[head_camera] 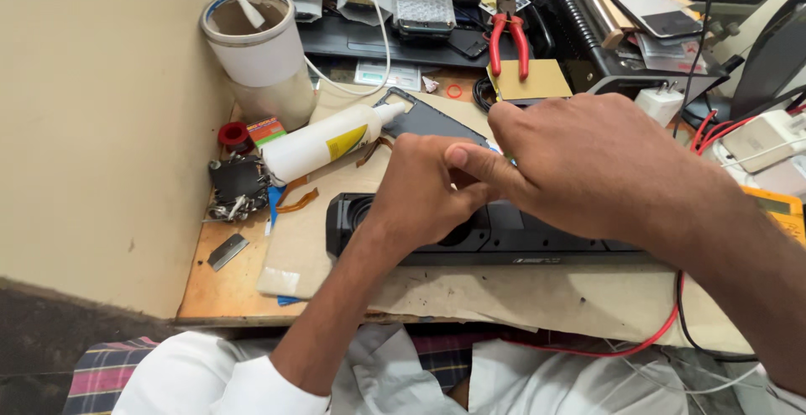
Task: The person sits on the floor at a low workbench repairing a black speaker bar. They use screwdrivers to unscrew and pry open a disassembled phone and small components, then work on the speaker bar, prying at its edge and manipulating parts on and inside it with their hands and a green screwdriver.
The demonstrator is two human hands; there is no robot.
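Left hand (420, 192) and right hand (588, 167) meet over the long black plastic speaker bar (504, 243), which lies on beige paper sheet (520, 297) at the desk's near edge. Both hands are curled, fingertips pinched together; whatever they pinch cannot be made out. White squeeze bottle with yellow label (323, 140) lies just left.

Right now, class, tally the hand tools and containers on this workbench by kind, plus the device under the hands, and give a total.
Red-handled pliers: 1
Razor blade: 1
White squeeze bottle: 1
White cylindrical tub: 1
Long black device under the left hand and right hand: 1
Total: 5
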